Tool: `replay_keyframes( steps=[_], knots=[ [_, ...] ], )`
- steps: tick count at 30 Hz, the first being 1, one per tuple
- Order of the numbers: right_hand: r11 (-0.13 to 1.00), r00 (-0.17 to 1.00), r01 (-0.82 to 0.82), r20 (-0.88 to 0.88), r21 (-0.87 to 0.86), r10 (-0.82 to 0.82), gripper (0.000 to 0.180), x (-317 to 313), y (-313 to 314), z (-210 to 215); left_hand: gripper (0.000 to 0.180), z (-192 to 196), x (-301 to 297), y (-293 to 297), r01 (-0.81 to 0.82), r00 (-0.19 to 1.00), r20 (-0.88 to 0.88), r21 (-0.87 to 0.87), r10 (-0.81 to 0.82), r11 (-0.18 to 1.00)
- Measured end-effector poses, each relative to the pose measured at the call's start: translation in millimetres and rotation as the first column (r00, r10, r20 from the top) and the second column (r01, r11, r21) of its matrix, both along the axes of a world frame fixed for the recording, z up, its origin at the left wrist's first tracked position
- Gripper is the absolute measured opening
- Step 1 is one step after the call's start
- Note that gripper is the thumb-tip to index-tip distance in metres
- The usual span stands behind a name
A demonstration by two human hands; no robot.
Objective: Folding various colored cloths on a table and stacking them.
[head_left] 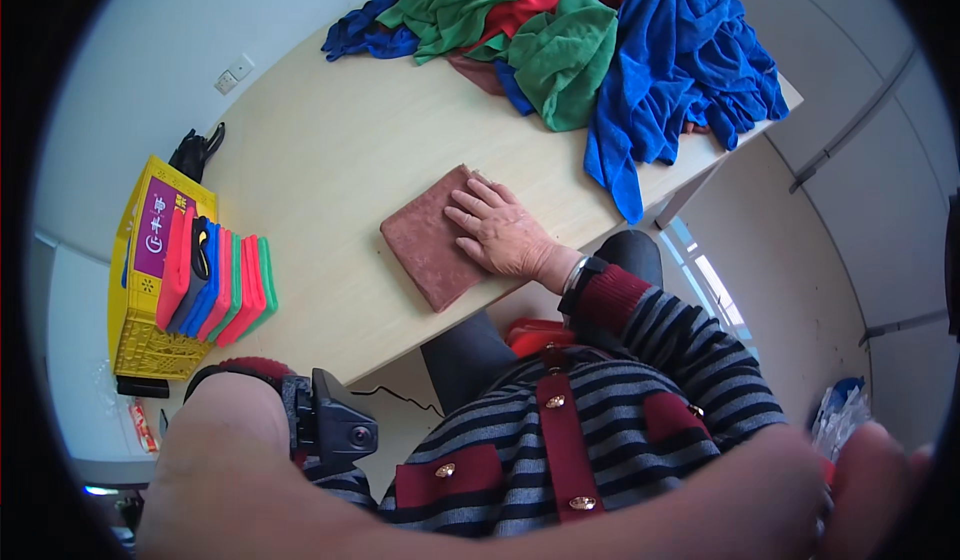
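My right hand (505,232) lies flat on a folded brown cloth (425,247) near the table's front edge, its fingers stretched out over the cloth's right part. The cloth is a neat, roughly rectangular bundle. My left hand (225,465) is raised very close to the head camera, large and blurred along the lower edge of the view. How its fingers are held does not show clearly. A small black camera (342,422) is strapped at that wrist.
On the pale table (310,160), a loose heap of blue, green and red cloths (565,55) lies at the far right. Several folded cloths (225,285) stand in a row against a yellow crate (150,350) at left. Behind it sits a black object (193,152).
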State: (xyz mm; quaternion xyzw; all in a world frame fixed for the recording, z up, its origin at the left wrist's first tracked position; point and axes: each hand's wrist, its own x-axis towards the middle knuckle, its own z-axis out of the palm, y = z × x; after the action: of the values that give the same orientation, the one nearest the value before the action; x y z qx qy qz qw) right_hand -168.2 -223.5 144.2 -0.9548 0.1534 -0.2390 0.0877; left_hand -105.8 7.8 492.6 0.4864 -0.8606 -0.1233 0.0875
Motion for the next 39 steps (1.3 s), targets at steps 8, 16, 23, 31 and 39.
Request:
replay_keyframes(
  steps=[8, 16, 23, 31, 39],
  knots=[
    [0.997, 0.997, -0.074, 0.04, 0.034, 0.073, 0.05, 15.1, 16.0, 2.6, 0.015, 30.7, -43.8, -86.2, -0.077, 0.989, -0.125, 0.062, 0.084, 0.995],
    [1.0, 1.0, 0.002, 0.005, -0.002, -0.002, 0.05, 5.6, -3.7, -0.6, 0.017, 17.3, -60.3, -84.3, -0.115, 0.933, -0.286, 0.332, 0.217, 0.936],
    [1.0, 1.0, -0.007, 0.01, 0.001, 0.007, 0.051, 6.4, 9.1, 3.4, 0.019, 15.7, -57.4, -66.5, 0.018, 0.897, -0.398, 0.465, 0.191, 0.885],
    [0.999, 0.999, -0.019, 0.04, 0.03, 0.018, 0.048, 8.7, 8.8, 5.1, 0.021, 10.8, -54.0, -48.8, 0.295, 0.79, -0.599, 0.564, 0.135, 0.771],
    [1.0, 1.0, -0.002, 0.008, 0.024, 0.002, 0.05, 7.5, 6.8, 1.8, 0.024, 8.2, -45.7, -38.8, 0.436, 0.637, -0.734, 0.594, 0.234, 0.676]
  ],
)
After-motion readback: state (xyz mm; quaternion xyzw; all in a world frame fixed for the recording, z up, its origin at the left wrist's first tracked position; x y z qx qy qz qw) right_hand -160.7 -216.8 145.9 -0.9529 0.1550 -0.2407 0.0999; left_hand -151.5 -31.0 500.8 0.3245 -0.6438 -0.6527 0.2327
